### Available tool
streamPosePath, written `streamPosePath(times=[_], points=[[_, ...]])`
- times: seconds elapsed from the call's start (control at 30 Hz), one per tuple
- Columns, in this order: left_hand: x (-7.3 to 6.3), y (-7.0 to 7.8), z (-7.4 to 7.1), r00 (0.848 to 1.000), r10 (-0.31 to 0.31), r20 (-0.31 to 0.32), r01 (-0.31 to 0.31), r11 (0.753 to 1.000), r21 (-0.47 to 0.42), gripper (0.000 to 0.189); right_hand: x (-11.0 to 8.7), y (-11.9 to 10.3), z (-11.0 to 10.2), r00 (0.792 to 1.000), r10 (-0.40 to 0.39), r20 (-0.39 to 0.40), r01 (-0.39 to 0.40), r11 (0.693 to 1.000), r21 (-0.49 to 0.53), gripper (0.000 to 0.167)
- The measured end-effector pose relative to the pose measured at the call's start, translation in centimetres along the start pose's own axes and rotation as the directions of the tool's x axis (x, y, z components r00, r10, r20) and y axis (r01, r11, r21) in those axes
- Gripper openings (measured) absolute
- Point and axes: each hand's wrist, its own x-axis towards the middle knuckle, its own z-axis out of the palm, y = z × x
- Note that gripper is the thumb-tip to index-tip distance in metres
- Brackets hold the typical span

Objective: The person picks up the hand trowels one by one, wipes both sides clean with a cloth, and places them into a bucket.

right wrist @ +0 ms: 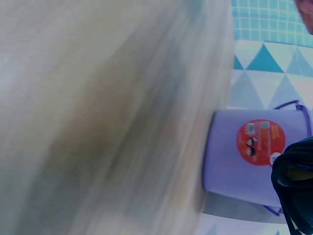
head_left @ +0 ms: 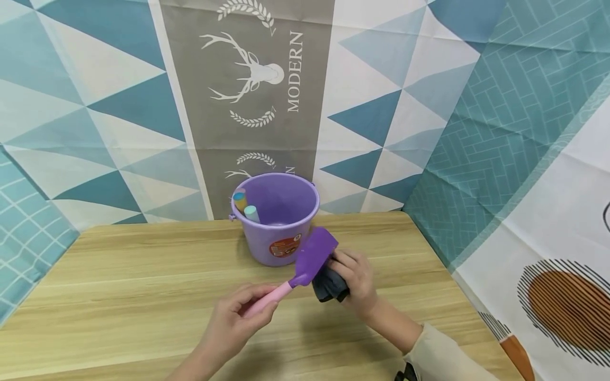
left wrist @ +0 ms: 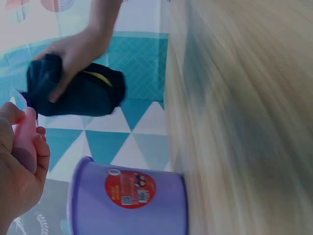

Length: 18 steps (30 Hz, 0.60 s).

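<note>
My left hand (head_left: 231, 320) grips the pink handle of a toy shovel (head_left: 314, 255), its purple blade tilted up to the right. In my right hand (head_left: 356, 279) is a bunched dark cloth (head_left: 330, 286), right at the blade's back and lower edge. The left wrist view shows the cloth (left wrist: 80, 95) folded thick, with a yellow strip along it; most of the blade is hidden there. Both hands are above the table, in front of a purple bucket (head_left: 257, 241). At the right wrist view's edge, only part of the cloth (right wrist: 298, 181) shows.
Inside the bucket, at its left, stand a yellow stick-like item with a blue end (head_left: 240, 201) and a pale aqua one (head_left: 251, 213). The wooden table (head_left: 143, 286) meets a patterned wall covering (head_left: 128, 132) behind the bucket. Another patterned sheet (head_left: 538, 211) hangs at the right.
</note>
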Motion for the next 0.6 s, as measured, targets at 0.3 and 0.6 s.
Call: streamPosePath(times=[0.3,0.6], points=[[0.1,0.4,-0.2,0.999,-0.041,-0.002,0.041,0.998,0.042,0.028,-1.0,-0.3,-0.5,0.995,0.033,0.091,-0.036,0.999,0.034,0.018],[0.2,0.3,-0.5,1.0,-0.027,0.016,0.026,0.999,0.025,0.028,0.0,0.4,-0.8,0.985,0.161,-0.068,-0.15,0.978,0.146,0.025]])
